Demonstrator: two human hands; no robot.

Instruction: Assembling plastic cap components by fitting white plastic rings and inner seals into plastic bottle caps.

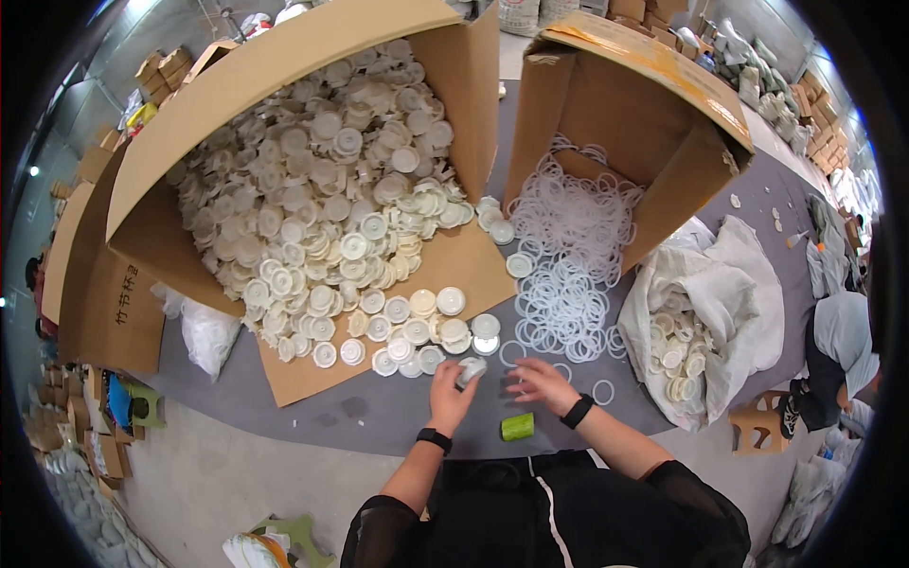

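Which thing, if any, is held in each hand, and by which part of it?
The left hand holds a whitish disc, apparently by its left edge; the right hand looks empty.

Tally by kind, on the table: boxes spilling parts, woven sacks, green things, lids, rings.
Boxes spilling parts: 2
Woven sack: 1
Green cylinder: 1
White lids, white rings: too many to count
Total, without lids and rings: 4
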